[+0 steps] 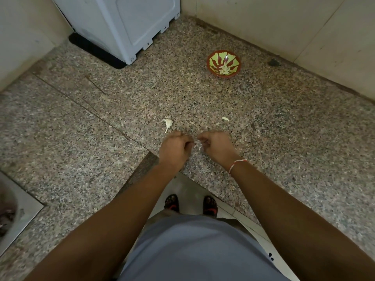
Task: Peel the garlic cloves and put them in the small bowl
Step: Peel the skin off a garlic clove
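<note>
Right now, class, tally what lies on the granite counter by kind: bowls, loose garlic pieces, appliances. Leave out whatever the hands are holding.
Bowls: 1, the red and green small bowl, with peeled garlic inside.
Loose garlic pieces: 2, the garlic piece with a stem and the small garlic piece.
Appliances: 1, the white appliance.
Total: 4

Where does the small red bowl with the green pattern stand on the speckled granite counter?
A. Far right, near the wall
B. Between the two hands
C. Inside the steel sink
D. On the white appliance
A: the small red bowl with the green pattern stands far right on the speckled granite counter, near the wall.
</note>
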